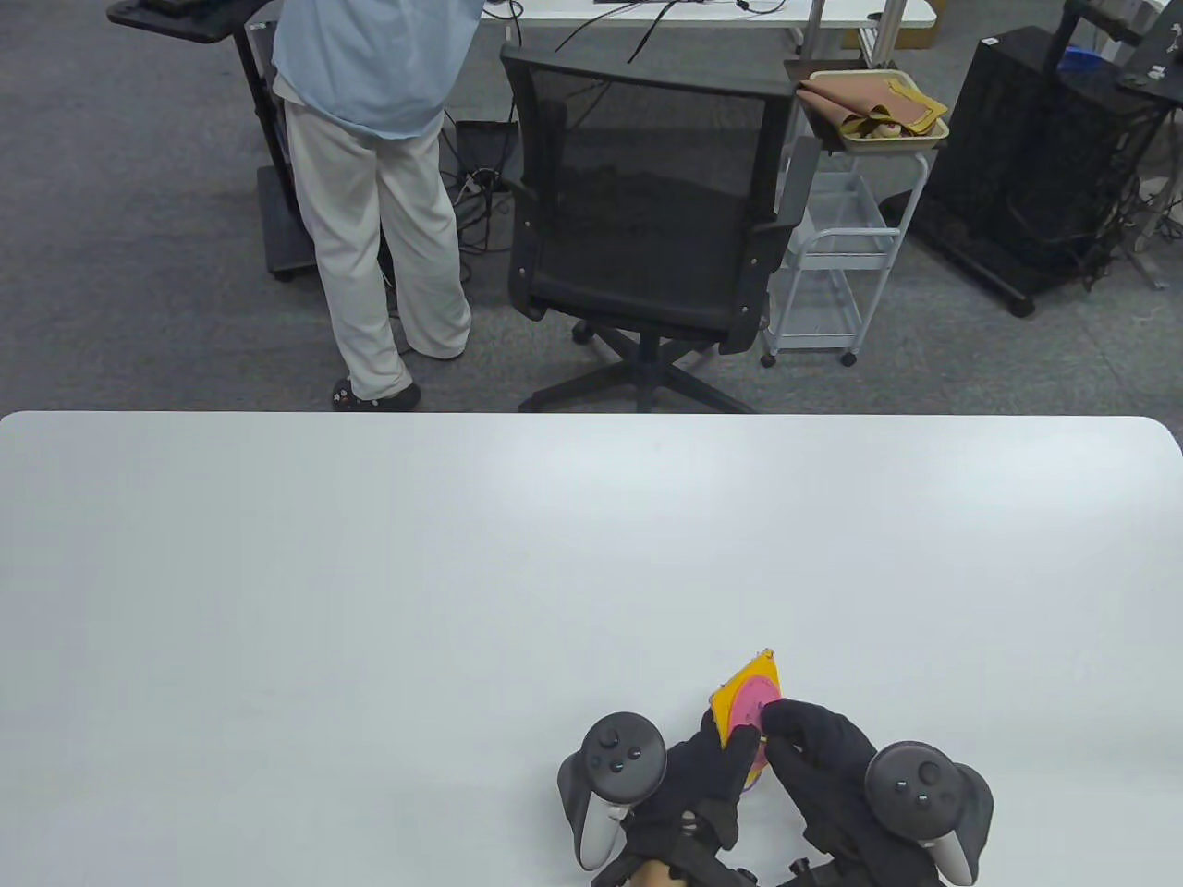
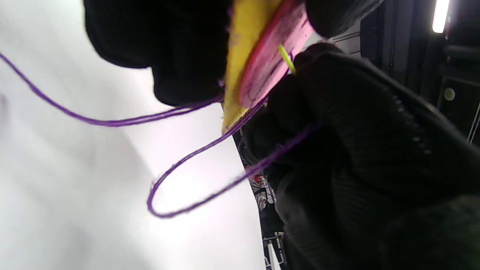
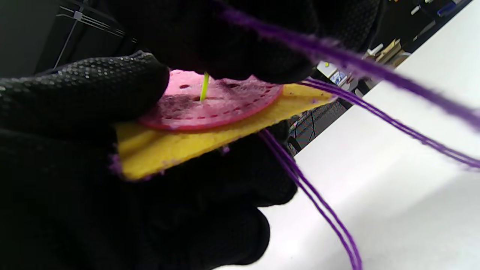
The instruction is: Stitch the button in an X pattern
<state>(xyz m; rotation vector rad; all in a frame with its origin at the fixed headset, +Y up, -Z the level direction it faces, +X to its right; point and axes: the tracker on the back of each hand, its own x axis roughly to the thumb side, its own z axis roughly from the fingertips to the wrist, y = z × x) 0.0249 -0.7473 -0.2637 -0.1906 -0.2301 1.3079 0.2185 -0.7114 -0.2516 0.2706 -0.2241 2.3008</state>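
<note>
A yellow felt piece [image 1: 739, 695] with a large pink felt button [image 1: 753, 710] on it is held above the table near its front edge. My left hand [image 1: 712, 771] grips the felt's near edge; the yellow felt [image 3: 180, 148] and pink button [image 3: 221, 103] show close in the right wrist view. My right hand [image 1: 799, 730] pinches a thin yellow-green needle [image 3: 204, 87] that stands in a hole of the button; the needle also shows in the left wrist view [image 2: 286, 58]. Purple thread [image 2: 180, 161] hangs in loops below the felt and runs off it in the right wrist view [image 3: 393, 123].
The white table [image 1: 370, 601] spreads wide to the left and back. Beyond its far edge stand a black office chair [image 1: 647, 231], a person in light clothes [image 1: 379, 185] and a white cart [image 1: 832, 268] with a tray of fabric.
</note>
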